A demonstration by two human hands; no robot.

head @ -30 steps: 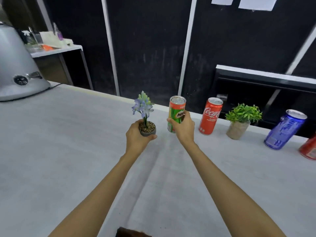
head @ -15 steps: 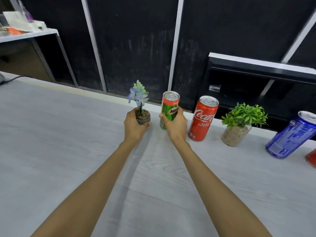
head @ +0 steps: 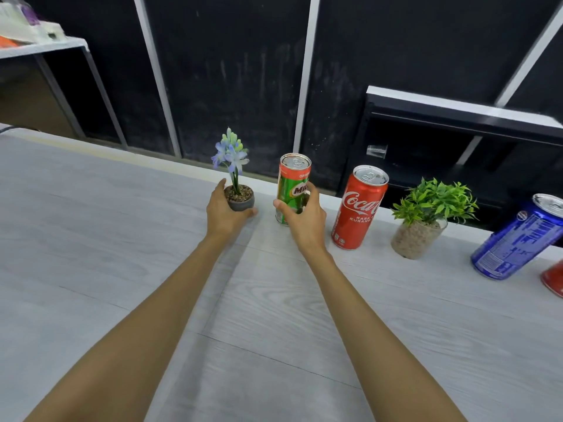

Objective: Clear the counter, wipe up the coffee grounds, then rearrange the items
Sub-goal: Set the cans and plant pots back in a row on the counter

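1. Head view, change: 1.0 s ago the flower pot [head: 240, 201] and the Milo can [head: 292, 181] were held over the middle of the surface [head: 91, 239]. Now both sit at its back edge, and the can stands upright near the Coca-Cola can [head: 358, 208].
2. Head view, hands: the left hand [head: 225, 213] wraps the pot from the near side and hides its base. The right hand [head: 304, 223] curls loosely round the Milo can's lower half, thumb and fingers touching it.
3. Meaning: this looks like the rearranging step, with these 2 items joining the back row. Letting go seems all that is left for them.
4. Head view, count:
   - 4 cans: 1 Milo, 1 Coca-Cola, 1 blue can [head: 515, 239], and 1 red can [head: 554, 281] cut off by the right edge.
   - 2 potted plants: the flower pot and 1 green plant [head: 426, 214].
   - 2 hands.
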